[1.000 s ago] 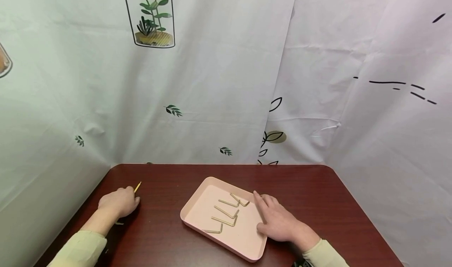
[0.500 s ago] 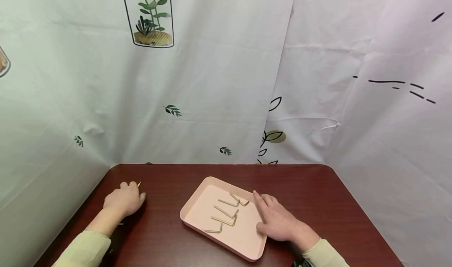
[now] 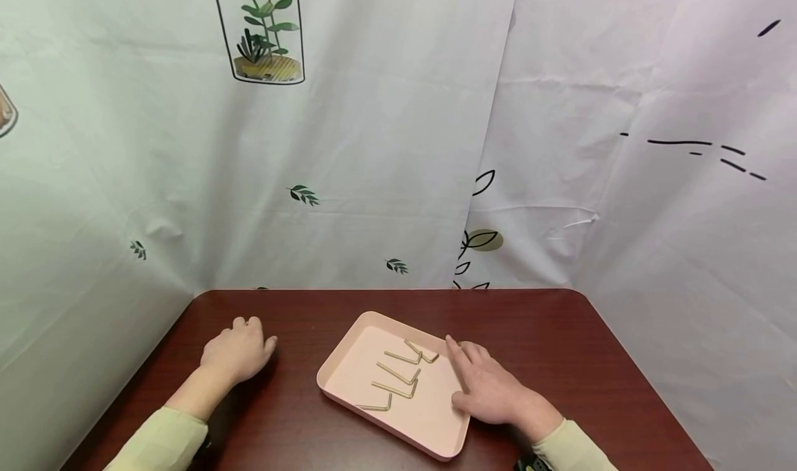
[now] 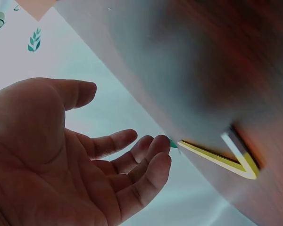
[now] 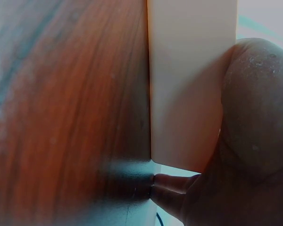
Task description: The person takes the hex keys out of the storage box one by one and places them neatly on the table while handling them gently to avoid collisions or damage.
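On the left half of the table, my left hand [image 3: 238, 350] hovers palm down, fingers loosely bent and holding nothing. Beyond its fingertips, the left wrist view has a yellow L-shaped hex key [image 4: 212, 159] on the table; the hand hides that key in the head view. A pink tray [image 3: 429, 416] sits near the middle, turned at an angle. Several gold hex keys [image 3: 393, 390] lie in it, two of them crossing at the far end. My right hand [image 3: 492, 388] grips the tray's right rim, thumb [image 5: 259, 103] over the edge, other fingers along the outside.
The dark red wooden table [image 3: 292, 422] ends at a white printed curtain [image 3: 373, 146], which hangs behind it and along both sides. A black band [image 3: 532, 464] shows at my right wrist.
My left hand has moved to the right. The yellow tip that showed past its fingers is now out of sight in the head view. Right hand and tray stay almost unmoved.
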`<state>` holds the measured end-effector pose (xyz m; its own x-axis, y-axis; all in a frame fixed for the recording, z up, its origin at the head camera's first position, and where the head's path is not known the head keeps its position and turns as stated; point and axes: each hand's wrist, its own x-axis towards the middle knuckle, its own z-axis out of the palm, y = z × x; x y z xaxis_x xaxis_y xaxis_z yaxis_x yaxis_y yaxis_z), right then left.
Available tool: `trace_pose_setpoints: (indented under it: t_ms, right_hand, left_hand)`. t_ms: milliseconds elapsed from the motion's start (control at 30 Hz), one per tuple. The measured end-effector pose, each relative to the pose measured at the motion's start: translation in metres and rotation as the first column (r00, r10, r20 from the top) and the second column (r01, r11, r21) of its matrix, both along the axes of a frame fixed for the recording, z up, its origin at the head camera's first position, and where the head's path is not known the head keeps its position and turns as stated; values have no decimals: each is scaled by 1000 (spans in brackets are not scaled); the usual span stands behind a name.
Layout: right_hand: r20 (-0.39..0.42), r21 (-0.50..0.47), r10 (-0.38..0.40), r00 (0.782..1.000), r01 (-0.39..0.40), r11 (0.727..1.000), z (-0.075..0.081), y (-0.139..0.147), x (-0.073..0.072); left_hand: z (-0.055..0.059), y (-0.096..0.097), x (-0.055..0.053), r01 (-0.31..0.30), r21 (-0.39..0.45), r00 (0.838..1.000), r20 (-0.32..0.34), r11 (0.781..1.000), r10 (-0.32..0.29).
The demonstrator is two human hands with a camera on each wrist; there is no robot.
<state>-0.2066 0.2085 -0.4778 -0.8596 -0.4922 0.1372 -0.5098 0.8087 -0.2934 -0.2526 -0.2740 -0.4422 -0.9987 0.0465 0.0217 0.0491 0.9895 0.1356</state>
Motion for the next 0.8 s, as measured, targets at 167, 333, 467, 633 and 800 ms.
trace_pose_setpoints:
  t_ms: [167, 333, 467, 633, 800]
  right_hand:
    - [9, 2, -4, 1000, 4, 1000, 0, -1, 0]
    - [20, 3, -9, 1000, 8, 1000, -1, 0, 0]
    - [22, 3, -11, 1000, 11, 1000, -1, 0, 0]
    - [26, 1, -11, 1000, 11, 1000, -1, -1, 0]
    - [22, 4, -11, 1000, 11, 1000, -1, 0, 0]
  left_hand:
    - [2, 11, 1, 2, -9, 999, -44, 1000, -2]
    - [2, 22, 3, 15, -17, 996, -87, 1000, -17]
    - [3, 31, 7, 36, -16, 991, -131, 999, -38]
    - [4, 41, 11, 76, -39, 975, -205, 996, -82]
    - [5, 51, 13, 108, -56, 959, -257, 993, -119]
